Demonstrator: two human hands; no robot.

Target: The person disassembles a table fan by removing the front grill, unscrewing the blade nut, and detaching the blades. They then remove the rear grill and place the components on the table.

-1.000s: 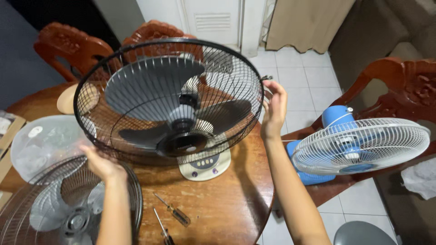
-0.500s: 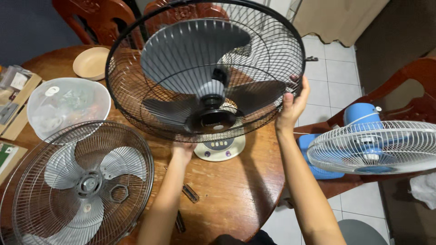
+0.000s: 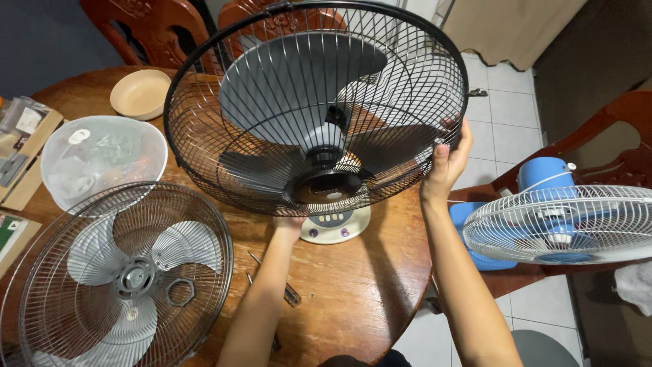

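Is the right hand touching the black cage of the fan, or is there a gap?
Touching. The head view shows the right hand gripping the rim of the black fan cage, fingers wrapped over its wires.

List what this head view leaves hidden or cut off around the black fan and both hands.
- Left hand: fingers hidden behind the black fan cage; its grip is unclear.
- Fan base: mostly covered by the cage.
- Screwdrivers: partly hidden by the left forearm.
- Grey fan cage: cut off by the bottom-left edges.

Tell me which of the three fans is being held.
The black fan on the table: the right hand grips its cage rim. The others go untouched.
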